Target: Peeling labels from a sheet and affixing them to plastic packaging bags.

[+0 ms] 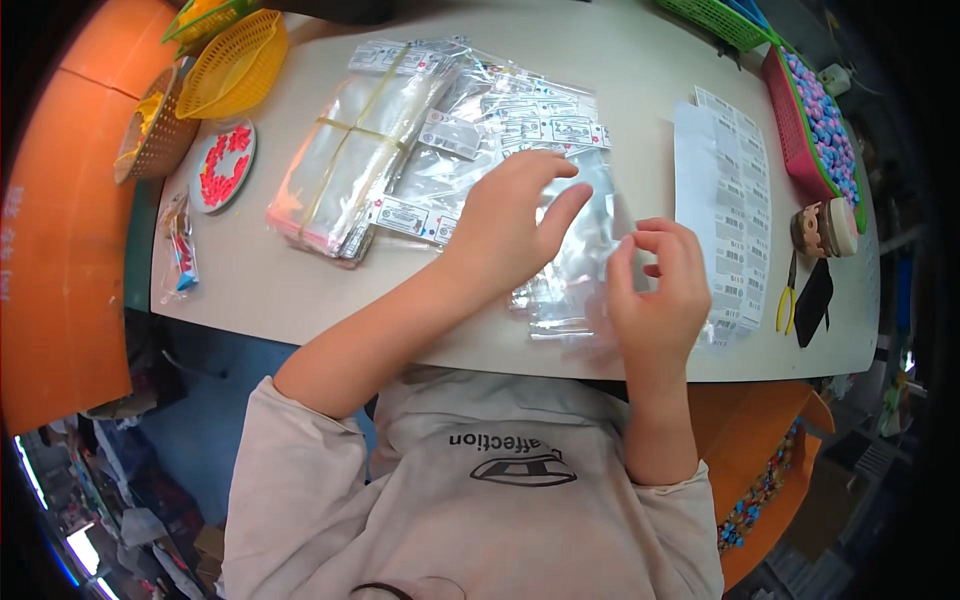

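Over a spread of clear plastic bags (585, 235) with printed header strips, my left hand (510, 215) is open, its thumb and fingers apart, with nothing visible between them. My right hand (662, 285) is closed in a pinch at the right edge of these bags. Thumb and index fingertips meet there, but whatever lies between them is too small or too clear to make out. A white sheet of printed labels (735, 220) lies just to the right of this hand. Left of my left hand rests a thick bundle of clear bags (350, 150), tied crosswise with a yellowish band.
At the left are a plate of red pieces (222, 168), a filled small bag (182, 250) and a yellow basket (235, 65). A pink basket of bluish and pink beads (815, 120), a lidded jar (828, 228), yellow-handled pliers (787, 305) and a black object (816, 302) stand right.
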